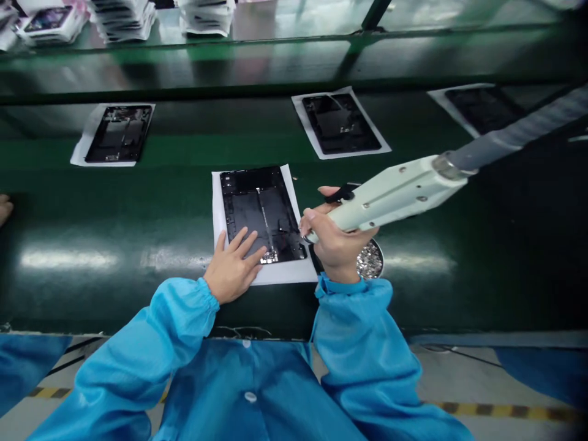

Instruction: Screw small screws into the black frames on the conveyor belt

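Observation:
A black tablet housing [252, 214] with its inside facing up lies on a white sheet [280, 275] in front of me. My left hand [233, 266] rests flat on the housing's lower left part, fingers spread. At the lower right corner of the housing, my right hand [337, 242] is wrapped round a pale green power screwdriver [395, 193] with a black lever. The tool slants up to the right into a thick grey hose [519, 135]. Its tip is hidden by my fingers. Partly behind my right wrist stands a round dish of small shiny metal pieces [370, 260].
Similar housings on white sheets lie farther back: one at the left [120, 135], one right of centre [340, 125], one at the far right [482, 107]. Stacks of white-wrapped items [122, 18] stand on the shelf behind. Another person's hand [4, 209] shows at the left edge.

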Demonstrator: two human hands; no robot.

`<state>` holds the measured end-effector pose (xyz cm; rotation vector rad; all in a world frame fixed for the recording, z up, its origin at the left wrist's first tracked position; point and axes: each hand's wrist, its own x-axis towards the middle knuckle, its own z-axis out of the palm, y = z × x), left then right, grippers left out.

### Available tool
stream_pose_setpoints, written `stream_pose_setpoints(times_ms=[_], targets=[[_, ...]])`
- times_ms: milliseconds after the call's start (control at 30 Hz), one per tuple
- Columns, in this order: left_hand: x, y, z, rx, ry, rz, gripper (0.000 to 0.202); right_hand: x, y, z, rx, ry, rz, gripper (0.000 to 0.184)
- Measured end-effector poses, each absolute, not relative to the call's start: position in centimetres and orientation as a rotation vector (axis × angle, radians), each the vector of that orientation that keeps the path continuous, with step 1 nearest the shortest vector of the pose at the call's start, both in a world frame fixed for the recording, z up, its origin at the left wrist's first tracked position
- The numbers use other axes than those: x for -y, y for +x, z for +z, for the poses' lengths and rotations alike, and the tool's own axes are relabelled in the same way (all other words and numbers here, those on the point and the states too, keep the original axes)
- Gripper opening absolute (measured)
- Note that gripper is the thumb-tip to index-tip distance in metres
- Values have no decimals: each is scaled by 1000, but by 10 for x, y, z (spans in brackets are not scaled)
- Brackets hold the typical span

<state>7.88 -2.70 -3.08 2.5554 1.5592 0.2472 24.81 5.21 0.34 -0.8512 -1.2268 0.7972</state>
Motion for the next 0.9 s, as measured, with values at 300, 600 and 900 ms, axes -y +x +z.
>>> stream_pose_setpoints(times_ms=[300,600,900], targets=[[22,41,-10,-2229,1798,686,41,-46,247,11,1235,-921,796,24],[20,40,-9,-1993,1632,469,41,-45,248,11,1230,-954,781,15],[-46,16,2,-1827,1142,1493,28,-44,245,4,1241,-1014,863,18]])
